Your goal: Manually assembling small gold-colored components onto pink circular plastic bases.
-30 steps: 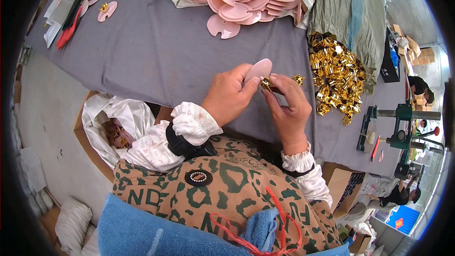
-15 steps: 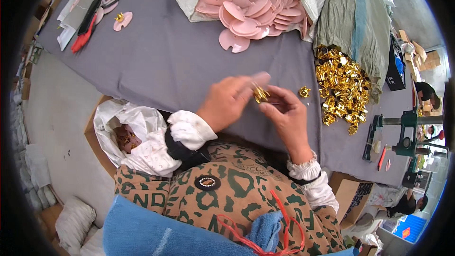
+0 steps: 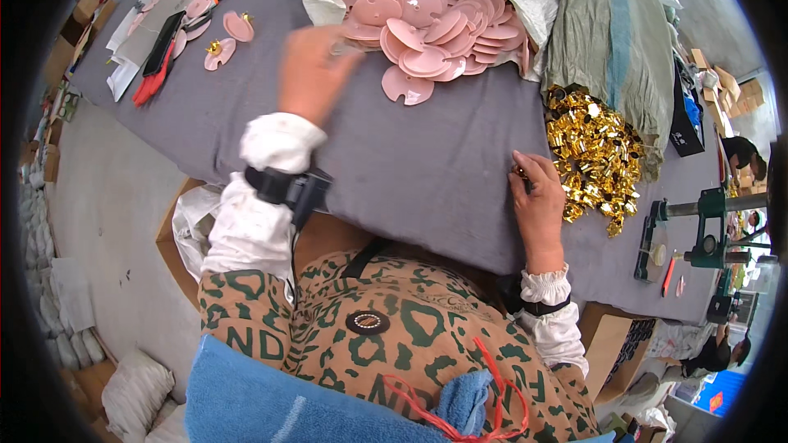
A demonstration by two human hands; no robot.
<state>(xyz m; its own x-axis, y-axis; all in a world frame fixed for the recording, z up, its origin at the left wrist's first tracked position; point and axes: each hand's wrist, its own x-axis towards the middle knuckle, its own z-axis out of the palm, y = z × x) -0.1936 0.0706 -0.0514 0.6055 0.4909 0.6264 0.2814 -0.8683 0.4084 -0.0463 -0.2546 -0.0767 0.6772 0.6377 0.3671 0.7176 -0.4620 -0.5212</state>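
Note:
My left hand (image 3: 314, 74) is over the table, just left of the pile of pink plastic discs (image 3: 423, 4), each notched at one edge. Its fingers are smeared by motion, so I cannot tell whether they hold anything. Close to the gold pile, my right hand (image 3: 539, 205) has thumb and fingers closed around a small gold fitting (image 3: 519, 171), mostly hidden by the fingertips. Many shiny gold fittings (image 3: 595, 152) spill from a sack on the right. Left of my left hand lie two pink discs with gold fittings on them, a farther one (image 3: 238, 26) and a nearer one (image 3: 220, 55).
A white sack (image 3: 525, 0) holds the discs; a grey-green sack (image 3: 603, 33) lies beside it. At the left are a red-and-black tool (image 3: 160, 57) and papers. A green press (image 3: 710, 230) stands right. An open box with a white bag (image 3: 193, 226) sits below the table edge.
My left hand has moved from the middle to the far left, and a second disc with a fitting now lies there. My right hand has moved right and closed on the loose gold fitting.

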